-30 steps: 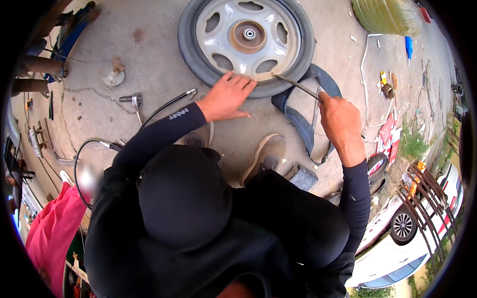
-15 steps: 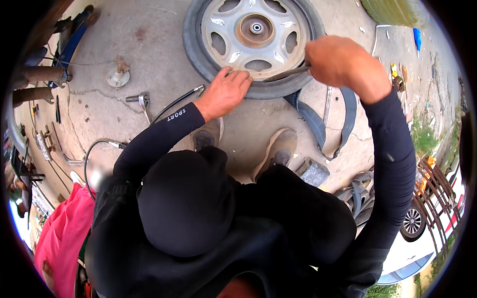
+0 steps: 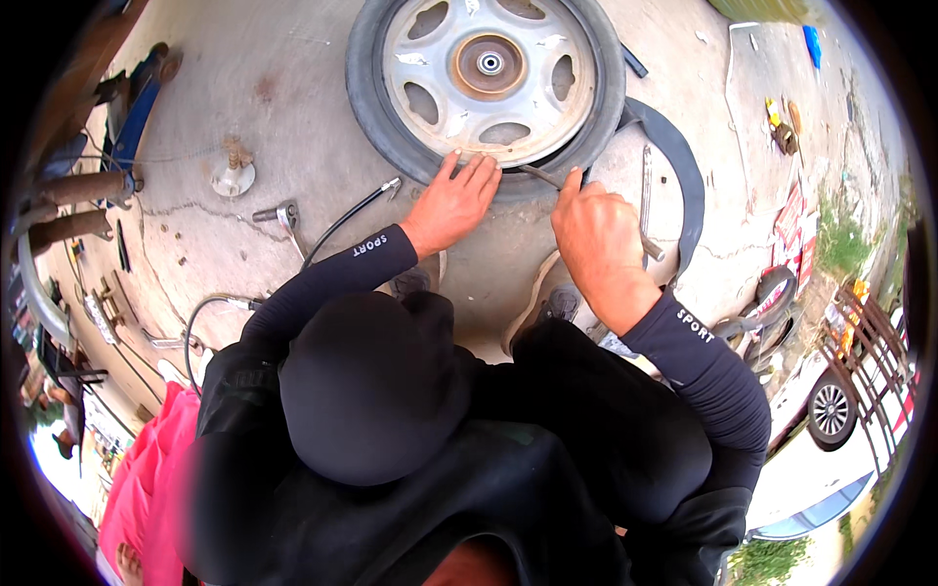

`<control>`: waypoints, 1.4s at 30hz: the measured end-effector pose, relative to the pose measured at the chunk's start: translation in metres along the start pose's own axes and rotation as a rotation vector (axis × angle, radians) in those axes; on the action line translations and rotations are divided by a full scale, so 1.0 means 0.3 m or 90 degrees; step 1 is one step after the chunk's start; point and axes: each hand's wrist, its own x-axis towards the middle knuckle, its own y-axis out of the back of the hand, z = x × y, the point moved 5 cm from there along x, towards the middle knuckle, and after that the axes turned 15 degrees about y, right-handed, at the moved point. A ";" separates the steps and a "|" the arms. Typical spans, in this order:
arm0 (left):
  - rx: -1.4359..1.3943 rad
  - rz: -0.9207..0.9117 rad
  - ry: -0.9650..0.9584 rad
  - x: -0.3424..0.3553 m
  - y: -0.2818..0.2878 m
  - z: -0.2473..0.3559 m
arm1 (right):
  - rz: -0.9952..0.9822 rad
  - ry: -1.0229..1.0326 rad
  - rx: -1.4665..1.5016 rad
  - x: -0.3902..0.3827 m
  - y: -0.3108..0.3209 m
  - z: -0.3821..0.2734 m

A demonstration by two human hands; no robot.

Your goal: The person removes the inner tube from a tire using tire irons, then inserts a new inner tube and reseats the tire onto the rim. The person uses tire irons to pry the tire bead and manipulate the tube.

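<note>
Wheel lies flat on the concrete at top centre of the frame, tyre (image 3: 383, 127) around a silver rim (image 3: 535, 90). Left hand (image 3: 452, 205): not clenched, fingers laid over the lower edge of the wheel, fingertips at the line between rim and tyre; no tool in it. Right hand (image 3: 604, 234): closed in a fist round a bar (image 3: 543, 177), whose tip meets that same line just right of the left fingertips. The bar's other end protrudes below the fist. A dark gap shows between rim and tyre right of the tip; depth of insertion cannot be told.

Step in hand, as judged: prying at the tyre edge. The next move appears to call for a firmly seated tip, steady left-hand pressure, and leverage without pinching the fingers.

Adjacent, right of centre: a loose rubber band (image 3: 692, 186) and a metal rod (image 3: 646, 195).
</note>
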 end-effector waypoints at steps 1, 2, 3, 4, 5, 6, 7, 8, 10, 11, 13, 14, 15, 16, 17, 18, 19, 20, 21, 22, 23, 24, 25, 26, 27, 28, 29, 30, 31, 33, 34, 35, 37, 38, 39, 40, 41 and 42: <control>-0.023 -0.007 -0.003 -0.003 -0.002 0.001 | -0.055 0.029 -0.018 -0.014 -0.025 -0.018; -0.046 -0.014 -0.006 -0.003 -0.004 -0.004 | -0.051 0.022 -0.012 -0.029 -0.036 -0.030; -0.069 -0.022 -0.009 -0.004 -0.007 -0.011 | -0.048 0.015 -0.006 -0.044 -0.047 -0.043; -0.081 -0.040 -0.011 0.004 -0.011 -0.021 | -0.044 0.006 -0.004 -0.062 -0.062 -0.049; -0.094 -0.059 -0.013 0.010 -0.014 -0.034 | -0.022 -0.007 0.006 -0.082 -0.080 -0.059; -0.106 -0.077 -0.014 0.014 -0.017 -0.037 | 0.000 -0.019 0.015 -0.106 -0.102 -0.071; -0.130 -0.084 -0.004 0.016 -0.007 -0.039 | 0.026 -0.029 0.024 -0.122 -0.116 -0.075; -0.120 -0.080 -0.005 0.018 -0.007 -0.035 | 0.046 -0.027 0.029 -0.137 -0.132 -0.067; -0.100 -0.072 -0.006 0.024 -0.012 -0.020 | 0.086 -0.020 0.037 -0.162 -0.160 -0.042; -0.105 -0.065 0.003 0.026 -0.015 -0.020 | 0.039 -0.044 0.188 -0.168 -0.151 -0.001; -0.121 -0.053 0.018 0.026 -0.022 -0.011 | -0.065 0.006 0.298 -0.160 -0.155 0.044; -0.117 -0.046 0.024 0.015 -0.030 -0.016 | -0.111 0.040 0.356 -0.145 -0.143 0.065; -0.112 -0.039 0.030 0.004 -0.037 -0.025 | -0.157 0.069 0.365 -0.129 -0.111 0.079; -0.113 -0.031 0.032 0.002 -0.034 -0.026 | -0.158 0.057 0.362 -0.122 -0.100 0.069; -0.113 -0.039 0.032 0.002 -0.036 -0.023 | -0.158 0.045 0.359 -0.117 -0.091 0.059; -0.112 -0.047 0.033 0.003 -0.037 -0.021 | -0.158 0.033 0.357 -0.115 -0.086 0.051; -0.112 -0.054 0.035 0.006 -0.033 -0.018 | -0.146 0.010 0.353 -0.119 -0.083 0.040; -0.105 -0.051 0.031 0.011 -0.026 -0.013 | -0.133 -0.013 0.348 -0.131 -0.082 0.020; -0.098 -0.047 0.028 0.018 -0.019 -0.008 | -0.120 -0.036 0.344 -0.142 -0.083 0.005; -0.089 -0.045 0.022 0.023 -0.010 -0.005 | -0.122 -0.044 0.333 -0.153 -0.086 -0.014; -0.141 -0.044 0.020 0.031 -0.001 -0.006 | -0.123 -0.053 0.323 -0.164 -0.090 -0.031; -0.192 -0.045 0.019 0.041 0.005 -0.011 | -0.125 -0.062 0.313 -0.172 -0.091 -0.036; -0.238 -0.044 0.017 0.055 0.015 -0.026 | -0.102 -0.060 0.313 -0.166 -0.088 -0.035; -0.248 -0.090 0.054 0.088 0.032 -0.039 | -0.082 -0.060 0.315 -0.162 -0.091 -0.031; -0.256 -0.136 0.090 0.129 0.049 -0.054 | -0.062 -0.060 0.316 -0.157 -0.093 -0.028; -0.264 -0.184 0.124 0.165 0.044 -0.074 | -0.059 -0.058 0.307 -0.147 -0.090 -0.029; -0.201 -0.197 0.097 0.192 0.017 -0.095 | -0.056 -0.051 0.298 -0.134 -0.076 -0.028; -0.176 -0.235 0.087 0.204 -0.013 -0.111 | -0.053 -0.045 0.289 -0.120 -0.064 -0.027; -0.155 -0.271 0.074 0.223 -0.023 -0.107 | -0.049 -0.038 0.277 -0.105 -0.062 -0.016; -0.110 -0.314 0.064 0.234 -0.031 -0.103 | -0.039 -0.023 0.254 -0.081 -0.067 0.002; -0.114 -0.316 0.058 0.234 -0.029 -0.101 | -0.009 -0.037 0.252 -0.093 -0.073 -0.003; -0.117 -0.318 0.052 0.232 -0.029 -0.100 | 0.022 -0.050 0.249 -0.115 -0.087 -0.019; -0.117 -0.311 0.044 0.228 -0.037 -0.093 | 0.041 -0.073 0.233 -0.155 -0.106 -0.052; -0.115 -0.303 0.041 0.223 -0.046 -0.087 | 0.029 -0.082 0.220 -0.175 -0.112 -0.069; -0.112 -0.294 0.038 0.219 -0.054 -0.081 | 0.016 -0.090 0.207 -0.188 -0.118 -0.079; -0.131 -0.280 0.032 0.213 -0.060 -0.082 | 0.013 -0.092 0.204 -0.191 -0.113 -0.085; -0.150 -0.266 0.027 0.212 -0.067 -0.088 | 0.009 -0.094 0.201 -0.188 -0.102 -0.086; -0.169 -0.252 0.022 0.213 -0.072 -0.096 | 0.006 -0.096 0.197 -0.184 -0.098 -0.090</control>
